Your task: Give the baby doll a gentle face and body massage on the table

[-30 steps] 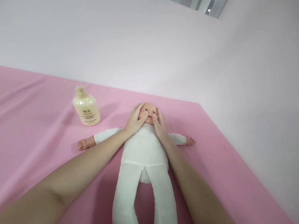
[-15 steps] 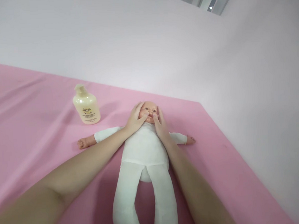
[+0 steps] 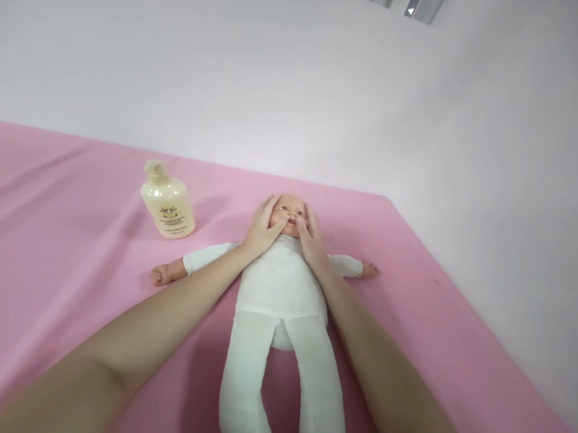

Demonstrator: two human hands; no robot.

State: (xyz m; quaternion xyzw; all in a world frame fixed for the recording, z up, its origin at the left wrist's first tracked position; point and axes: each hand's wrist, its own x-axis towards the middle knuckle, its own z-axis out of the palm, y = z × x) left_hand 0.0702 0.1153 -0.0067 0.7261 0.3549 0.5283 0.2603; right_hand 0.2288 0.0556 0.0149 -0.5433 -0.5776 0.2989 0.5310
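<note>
A baby doll [image 3: 280, 276] in white cloth lies on its back, arms spread out and legs toward me. Against the left side of its head rests my left hand [image 3: 262, 230], fingers curved along the temple and the thumb on the cheek beside the mouth. My right hand [image 3: 310, 236] cups the other side in the same way, with its thumb near the corner of the mouth. Between them the doll's head [image 3: 292, 206] is held, its eyes, nose and mouth showing. The fingertips behind the head are partly hidden.
A pale yellow pump bottle [image 3: 168, 207] with a printed label stands upright left of the doll's head. Pink cloth [image 3: 73, 210], creased at the left, covers the surface beneath. Its edges run behind the head and down the right side, with a whitish area [image 3: 261, 81] beyond.
The camera view has shifted very slightly. Both hands stay on the doll's head, with their thumbs at almost the same places. Doll and bottle keep their places on the cloth.
</note>
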